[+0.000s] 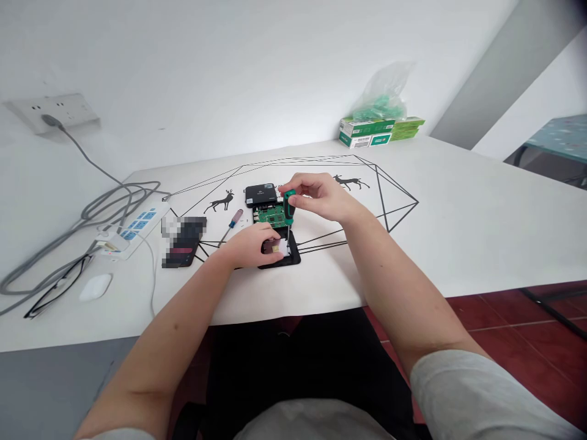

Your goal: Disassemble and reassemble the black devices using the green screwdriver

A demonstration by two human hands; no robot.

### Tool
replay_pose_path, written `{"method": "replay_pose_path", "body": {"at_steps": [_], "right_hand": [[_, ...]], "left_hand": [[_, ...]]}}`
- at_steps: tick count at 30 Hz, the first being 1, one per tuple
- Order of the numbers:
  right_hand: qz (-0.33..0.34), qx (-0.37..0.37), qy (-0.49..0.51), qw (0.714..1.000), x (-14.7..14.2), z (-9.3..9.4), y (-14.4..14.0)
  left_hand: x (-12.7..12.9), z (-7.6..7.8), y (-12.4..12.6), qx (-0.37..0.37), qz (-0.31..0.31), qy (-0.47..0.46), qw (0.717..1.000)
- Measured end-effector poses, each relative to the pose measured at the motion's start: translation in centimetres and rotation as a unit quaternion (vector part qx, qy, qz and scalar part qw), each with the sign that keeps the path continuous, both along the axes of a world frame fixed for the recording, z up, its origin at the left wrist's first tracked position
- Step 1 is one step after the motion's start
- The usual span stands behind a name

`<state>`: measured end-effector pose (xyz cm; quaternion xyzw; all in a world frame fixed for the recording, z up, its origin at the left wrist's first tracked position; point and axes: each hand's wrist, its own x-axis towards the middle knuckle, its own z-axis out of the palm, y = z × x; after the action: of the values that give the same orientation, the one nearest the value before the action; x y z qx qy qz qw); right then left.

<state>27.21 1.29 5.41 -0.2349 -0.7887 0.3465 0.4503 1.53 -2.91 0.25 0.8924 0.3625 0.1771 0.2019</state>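
Observation:
My right hand (pixel 316 197) grips the top of a green-handled screwdriver (pixel 288 208), held upright with its tip down in an open black device case (pixel 293 256). My left hand (pixel 252 245) rests on the case and steadies it, its fingers beside a small part inside. Just behind the case lies a green circuit board (pixel 271 216). A black square lid or box (pixel 260 195) sits behind the board.
A red-handled screwdriver (pixel 232 223) lies left of the board, and a blurred dark phone (pixel 182 241) lies further left. A power strip (pixel 132 229) with grey cables, glasses (pixel 57 287) and a white mouse (pixel 95 286) are at the left. Green boxes with a plastic bag (pixel 380 125) stand at the back.

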Motion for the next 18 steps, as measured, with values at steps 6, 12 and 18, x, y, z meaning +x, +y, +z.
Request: {"method": "replay_pose_path", "body": {"at_steps": [6,12,18], "right_hand": [[-0.044,0.009,0.022,0.999,-0.6,-0.8,0.7],[-0.094,0.054,-0.045,0.993,-2.2,-1.9,0.6],[-0.322,-0.003,-0.096,0.942,-1.6,-3.1,3.2]], "left_hand": [[0.7,-0.1,0.1,0.0,-0.008,0.038,0.999],[0.8,-0.2,0.3,-0.017,0.004,0.032,0.999],[1.0,0.0,0.1,-0.02,-0.001,0.007,1.0]]}}
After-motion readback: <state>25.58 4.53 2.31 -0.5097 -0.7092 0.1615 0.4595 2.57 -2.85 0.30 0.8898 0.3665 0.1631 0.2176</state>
